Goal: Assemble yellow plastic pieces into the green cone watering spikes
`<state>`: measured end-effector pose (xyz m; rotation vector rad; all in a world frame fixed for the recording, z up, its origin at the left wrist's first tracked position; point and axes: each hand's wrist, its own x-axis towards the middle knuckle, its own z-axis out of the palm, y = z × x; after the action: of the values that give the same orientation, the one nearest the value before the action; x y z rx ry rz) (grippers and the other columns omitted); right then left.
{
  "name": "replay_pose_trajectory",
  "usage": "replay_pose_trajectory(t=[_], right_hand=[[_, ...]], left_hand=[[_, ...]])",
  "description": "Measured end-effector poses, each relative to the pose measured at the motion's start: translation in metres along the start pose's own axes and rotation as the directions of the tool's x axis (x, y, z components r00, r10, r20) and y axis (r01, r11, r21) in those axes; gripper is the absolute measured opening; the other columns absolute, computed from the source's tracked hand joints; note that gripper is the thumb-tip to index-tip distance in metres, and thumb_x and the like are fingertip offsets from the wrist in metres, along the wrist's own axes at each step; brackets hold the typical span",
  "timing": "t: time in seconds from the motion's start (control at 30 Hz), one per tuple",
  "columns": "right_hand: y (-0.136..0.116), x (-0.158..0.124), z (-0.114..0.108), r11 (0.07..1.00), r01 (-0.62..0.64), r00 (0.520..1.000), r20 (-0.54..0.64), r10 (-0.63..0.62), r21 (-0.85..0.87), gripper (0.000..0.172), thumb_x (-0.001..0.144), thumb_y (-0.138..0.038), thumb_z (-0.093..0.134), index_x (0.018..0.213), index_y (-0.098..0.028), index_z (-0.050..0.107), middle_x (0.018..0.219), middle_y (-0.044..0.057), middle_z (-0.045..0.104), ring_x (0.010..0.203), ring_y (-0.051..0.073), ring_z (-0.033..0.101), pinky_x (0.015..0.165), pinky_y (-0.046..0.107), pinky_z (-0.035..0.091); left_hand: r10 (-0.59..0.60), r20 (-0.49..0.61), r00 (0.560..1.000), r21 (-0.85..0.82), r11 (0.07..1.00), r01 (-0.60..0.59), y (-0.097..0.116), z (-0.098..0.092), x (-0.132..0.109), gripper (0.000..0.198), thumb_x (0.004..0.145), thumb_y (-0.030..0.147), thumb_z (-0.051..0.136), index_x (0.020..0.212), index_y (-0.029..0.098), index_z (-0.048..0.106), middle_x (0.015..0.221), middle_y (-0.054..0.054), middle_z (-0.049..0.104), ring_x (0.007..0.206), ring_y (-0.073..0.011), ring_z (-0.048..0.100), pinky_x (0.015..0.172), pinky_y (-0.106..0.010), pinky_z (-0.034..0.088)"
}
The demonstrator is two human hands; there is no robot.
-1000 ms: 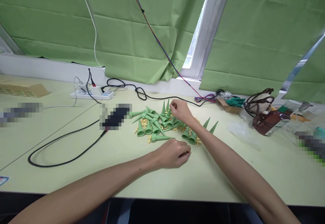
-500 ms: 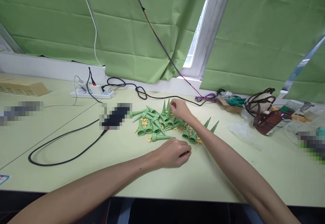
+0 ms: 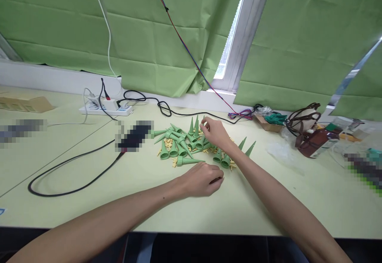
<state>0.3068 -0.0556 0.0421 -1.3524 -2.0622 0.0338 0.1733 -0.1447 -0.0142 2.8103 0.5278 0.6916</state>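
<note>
A heap of green plastic cone-shaped spikes (image 3: 182, 140), several lying tilted and some standing with points up, covers the middle of the table. Small yellow plastic pieces (image 3: 168, 143) are scattered among them. At the heap's back edge, my right hand (image 3: 217, 132) has its fingers curled at a spike whose tip shows just behind them; the contact itself is hidden. Two upright spikes (image 3: 193, 127) stand just left of it. My left hand (image 3: 205, 179) rests closed on the table in front of the heap, beside a lying spike (image 3: 188, 160). Its palm is hidden.
A blurred dark device (image 3: 135, 135) with a looped black cable lies left of the heap. Behind is a white power strip (image 3: 106, 110). To the right are clear plastic film (image 3: 283, 155), a small cardboard box (image 3: 268, 123) and a brown bottle (image 3: 319, 143).
My right hand has shifted slightly right, and a green tip now shows behind its fingers. My left hand stays closed in place. The whole view has shifted a little.
</note>
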Motion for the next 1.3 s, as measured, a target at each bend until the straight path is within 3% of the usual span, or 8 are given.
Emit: replay_pose_trajectory(t=[0.2, 0.37, 0.9, 1.3], right_hand=[[-0.003, -0.042, 0.002, 0.96, 0.166, 0.986, 0.049, -0.159, -0.226, 0.027, 0.1, -0.039, 0.048, 0.11, -0.017, 0.062, 0.095, 0.01, 0.065, 0.076, 0.021, 0.058, 0.065, 0.03, 0.038], [-0.003, -0.05, 0.005, 0.916, 0.285, 0.958, 0.098, -0.268, -0.282, 0.022, 0.096, -0.036, 0.058, 0.106, -0.017, 0.062, 0.098, 0.011, 0.062, 0.086, 0.024, 0.057, 0.078, 0.035, 0.043], [-0.004, -0.053, 0.012, 0.926, 0.284, 0.956, 0.144, -0.255, -0.247, 0.006, 0.093, -0.024, 0.058, 0.091, -0.018, 0.059, 0.084, 0.006, 0.061, 0.083, 0.022, 0.056, 0.079, 0.034, 0.043], [-0.004, -0.054, 0.012, 0.935, 0.267, 0.963, 0.092, -0.252, -0.233, 0.012, 0.092, -0.012, 0.05, 0.091, -0.017, 0.06, 0.08, 0.006, 0.063, 0.076, 0.02, 0.055, 0.073, 0.032, 0.04]], left_hand=[[-0.013, -0.006, 1.0, -0.022, 1.0, 0.013, -0.001, 0.003, 0.0, 0.024, 0.089, 0.015, 0.048, 0.066, 0.017, 0.051, 0.062, 0.0, 0.054, 0.053, -0.0114, 0.045, 0.051, -0.028, 0.03], [-0.006, 0.002, 1.0, -0.035, 0.999, 0.006, -0.001, 0.001, 0.001, 0.025, 0.09, 0.017, 0.048, 0.066, 0.017, 0.051, 0.061, 0.0, 0.053, 0.052, -0.0116, 0.044, 0.05, -0.028, 0.028], [-0.01, 0.025, 1.0, -0.041, 0.999, 0.011, -0.002, -0.001, 0.002, 0.024, 0.091, 0.017, 0.046, 0.069, 0.016, 0.055, 0.064, -0.001, 0.058, 0.055, -0.0116, 0.044, 0.053, -0.026, 0.031], [-0.014, 0.014, 1.0, -0.049, 0.999, 0.015, -0.001, -0.002, 0.002, 0.024, 0.091, 0.016, 0.047, 0.068, 0.016, 0.056, 0.064, -0.001, 0.058, 0.054, -0.0112, 0.044, 0.052, -0.025, 0.031]])
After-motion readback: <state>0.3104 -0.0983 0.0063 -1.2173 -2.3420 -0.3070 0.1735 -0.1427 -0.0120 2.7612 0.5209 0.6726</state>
